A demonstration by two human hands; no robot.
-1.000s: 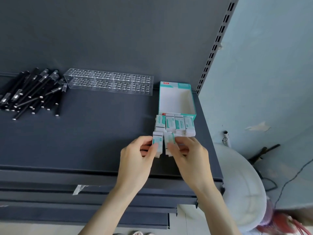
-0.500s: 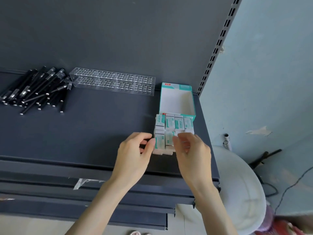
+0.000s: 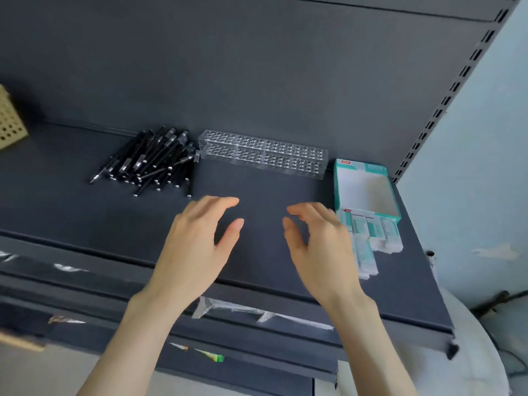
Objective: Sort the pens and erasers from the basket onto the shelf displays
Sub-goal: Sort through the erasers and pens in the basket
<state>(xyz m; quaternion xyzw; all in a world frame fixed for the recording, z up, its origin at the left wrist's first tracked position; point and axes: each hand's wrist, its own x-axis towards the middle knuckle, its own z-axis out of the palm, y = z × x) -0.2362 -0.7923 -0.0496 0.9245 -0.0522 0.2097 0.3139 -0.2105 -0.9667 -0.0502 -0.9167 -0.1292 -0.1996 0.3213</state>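
Erasers (image 3: 371,238): small blocks in white and teal sleeves, lying flat on the shelf's right end. One row sits against the open front of the carton, and a few more lie ahead of it towards the shelf's front edge. Motion blur hides the count.
Eraser carton (image 3: 340,184): a teal and white box, open at the top, standing behind the erasers near the shelf's back right corner.
Pens (image 3: 151,161): black, piled loosely on the shelf left of centre, just left of the rack.
Clear pen rack (image 3: 263,152): a long two-tier acrylic block full of holes, set along the back between the pens and the carton.
Basket (image 3: 8,121): beige and perforated, cut off by the left edge of the view.
Left hand (image 3: 197,238): over the bare middle of the shelf, fingers released and gently curved, holding nothing.
Right hand (image 3: 320,241): beside it, fingers likewise loose and empty. Its knuckles overlap the erasers' left edge, and I cannot tell whether they touch.
Shelf (image 3: 85,218): dark grey, with crumpled plastic film (image 3: 257,310) along its front lip.
Slotted upright (image 3: 445,104): runs up the right side against a pale wall.
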